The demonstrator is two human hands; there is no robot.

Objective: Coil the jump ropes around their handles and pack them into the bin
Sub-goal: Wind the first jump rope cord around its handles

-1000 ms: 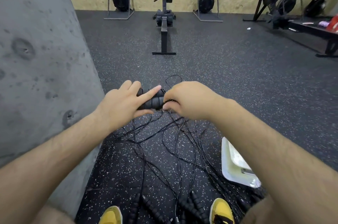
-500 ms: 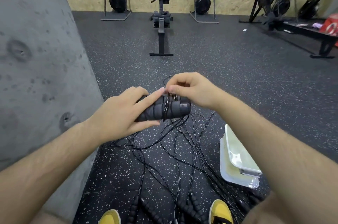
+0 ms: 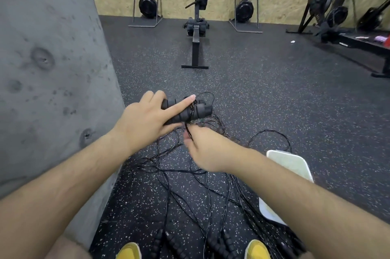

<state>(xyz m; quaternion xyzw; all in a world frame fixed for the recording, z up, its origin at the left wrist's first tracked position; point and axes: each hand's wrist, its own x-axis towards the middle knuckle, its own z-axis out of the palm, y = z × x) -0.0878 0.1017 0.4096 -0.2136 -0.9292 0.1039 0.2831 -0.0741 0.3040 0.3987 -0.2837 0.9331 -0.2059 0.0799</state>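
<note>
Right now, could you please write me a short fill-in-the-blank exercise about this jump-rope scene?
1. The left hand grips the black ____.
2. The right hand pinches a thin black ____.
3. The white bin lies on the person's ____ side.
4. Both shoes are ____.

Missing words: handles; rope; right; yellow.
</note>
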